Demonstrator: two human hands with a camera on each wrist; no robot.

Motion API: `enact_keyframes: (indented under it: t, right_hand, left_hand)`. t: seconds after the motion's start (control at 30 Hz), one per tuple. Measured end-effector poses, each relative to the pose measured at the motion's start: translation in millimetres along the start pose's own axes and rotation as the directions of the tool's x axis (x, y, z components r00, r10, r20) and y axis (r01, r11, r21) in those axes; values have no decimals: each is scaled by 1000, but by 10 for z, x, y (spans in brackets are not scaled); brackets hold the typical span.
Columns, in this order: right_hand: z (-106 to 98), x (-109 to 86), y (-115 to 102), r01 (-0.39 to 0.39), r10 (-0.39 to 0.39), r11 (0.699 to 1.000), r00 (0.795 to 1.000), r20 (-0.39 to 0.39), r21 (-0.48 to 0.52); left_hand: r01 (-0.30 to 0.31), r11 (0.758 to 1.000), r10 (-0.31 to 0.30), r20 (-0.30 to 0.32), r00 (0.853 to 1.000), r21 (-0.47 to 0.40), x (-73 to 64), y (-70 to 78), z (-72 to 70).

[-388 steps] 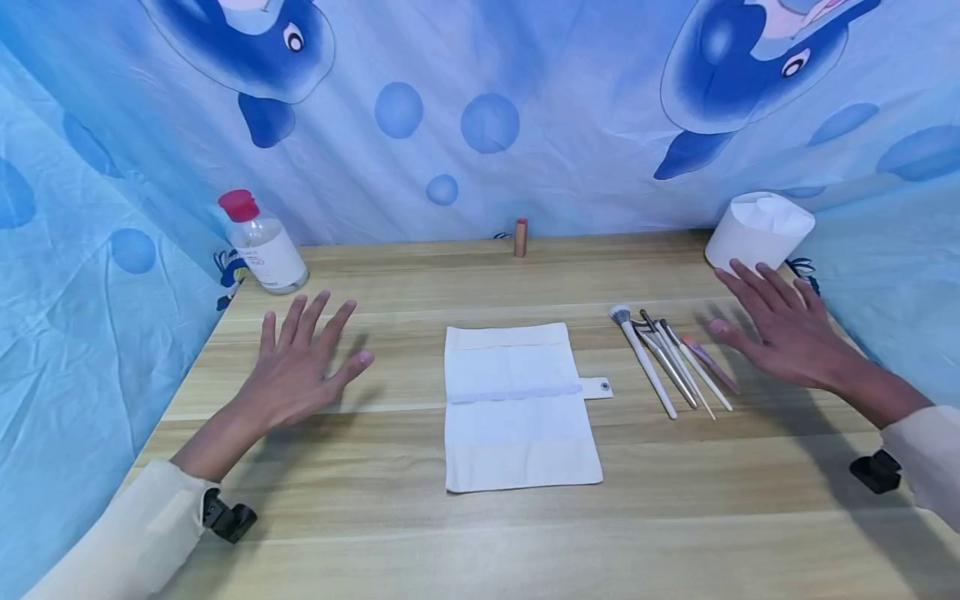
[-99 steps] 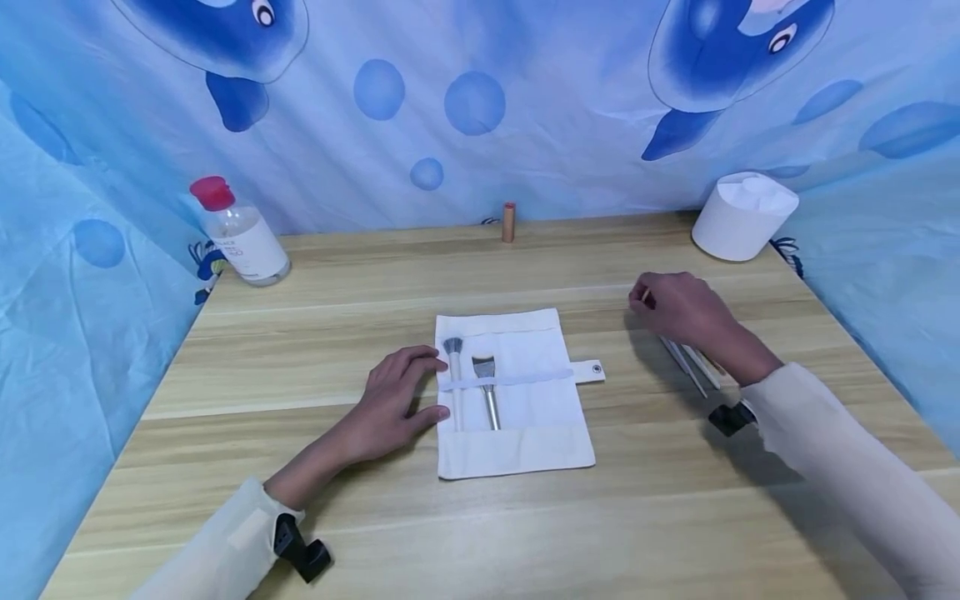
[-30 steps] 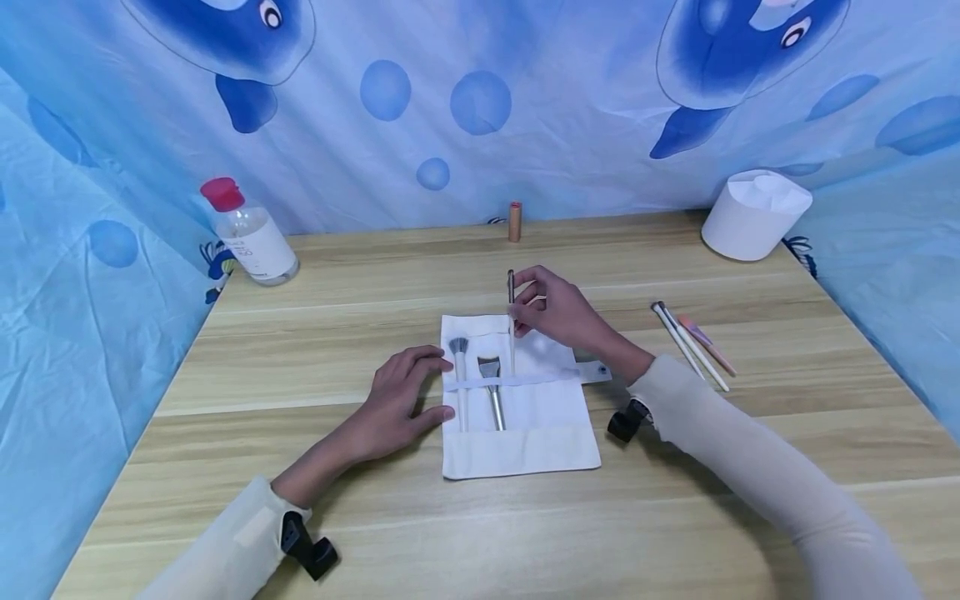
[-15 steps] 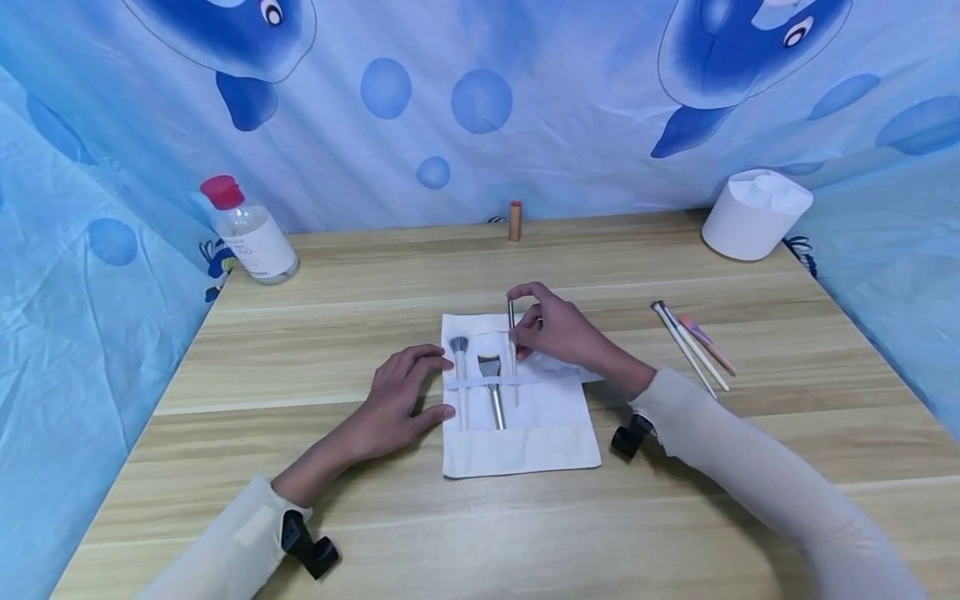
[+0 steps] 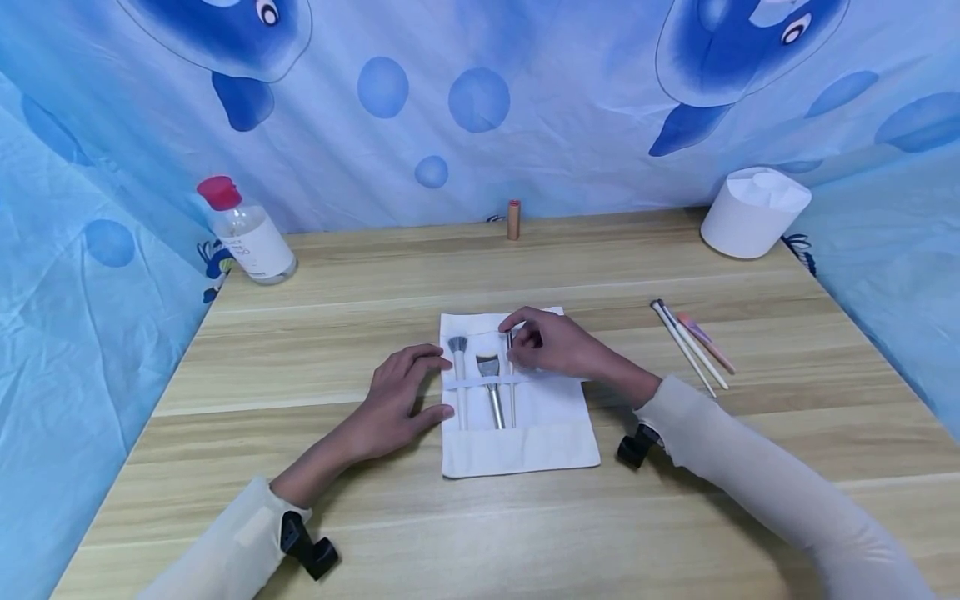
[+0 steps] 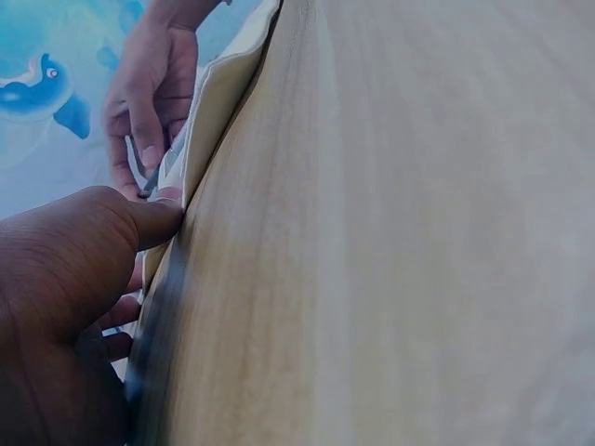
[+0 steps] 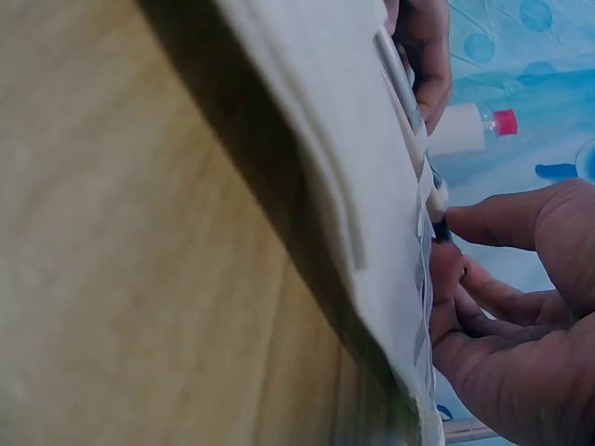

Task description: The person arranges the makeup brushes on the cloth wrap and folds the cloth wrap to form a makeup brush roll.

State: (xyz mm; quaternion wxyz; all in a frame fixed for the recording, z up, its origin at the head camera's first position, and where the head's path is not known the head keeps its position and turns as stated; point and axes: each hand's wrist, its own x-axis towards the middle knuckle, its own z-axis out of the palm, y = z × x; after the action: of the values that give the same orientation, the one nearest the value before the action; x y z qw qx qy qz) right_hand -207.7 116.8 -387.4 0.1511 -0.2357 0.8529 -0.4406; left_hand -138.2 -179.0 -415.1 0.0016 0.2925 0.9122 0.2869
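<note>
A white cloth brush roll [image 5: 555,442] lies unfolded mid-table. My left hand [image 5: 397,404] rests at its left edge, thumb and fingertips touching the cloth; the thumb [image 6: 153,223] shows on that edge in the left wrist view. My right hand [image 5: 555,343] pinches a thin makeup brush [image 5: 513,408] near its dark head, between thumb and index finger. This brush runs under the elastic band [image 5: 472,383], its lower end at the bottom pocket. Left of it, a fluffy makeup brush [image 5: 458,346] and a flat silver-handled makeup brush [image 5: 489,367] sit under the band. The right hand covers the roll's upper right.
Several makeup brushes [image 5: 686,346] lie on the wooden table [image 5: 480,533] to the right. A red-capped bottle [image 5: 258,246] stands back left, a small copper-coloured tube [image 5: 513,221] back centre, and a white paper roll [image 5: 753,215] back right.
Earlier the roll held no brushes; two came in first. Over the last second my right hand has slid the thin brush down under the band towards the pocket. My left hand stays put.
</note>
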Motion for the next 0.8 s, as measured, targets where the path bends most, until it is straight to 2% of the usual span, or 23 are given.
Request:
enact_keyframes:
  t: [0.2, 0.33, 0.4, 0.5, 0.57, 0.63, 0.8]
  right_hand:
    - [20, -37, 31, 51, -52, 994, 999, -4, -96]
    - [-9, -101, 47, 88, -89, 988, 996, -4, -126]
    - [-72, -145, 53, 106, -112, 984, 993, -32, -145]
    - [-247, -223, 88, 106, -134, 970, 984, -116, -217]
    - [-410, -293, 125, 58, -115, 952, 978, -176, -300]
    - [-586, -375, 172, -27, -65, 923, 972, -225, -383]
    - [-1004, -605, 284, -266, 107, 798, 946, -306, -541]
  left_hand:
    - [-3, 1000, 3, -2, 1000, 7, 14, -5, 14]
    - [-1, 1000, 1, -1, 1000, 3, 10, -4, 28]
    - [-6, 1000, 6, -1, 1000, 0, 10, -5, 33]
    - [-15, 1000, 15, -7, 1000, 3, 13, -6, 34]
    - [-18, 1000, 18, -13, 1000, 7, 15, -8, 32]
    - [-21, 1000, 22, -17, 1000, 5, 10, -8, 31]
    - [-28, 1000, 28, -21, 999, 1, 6, -6, 31]
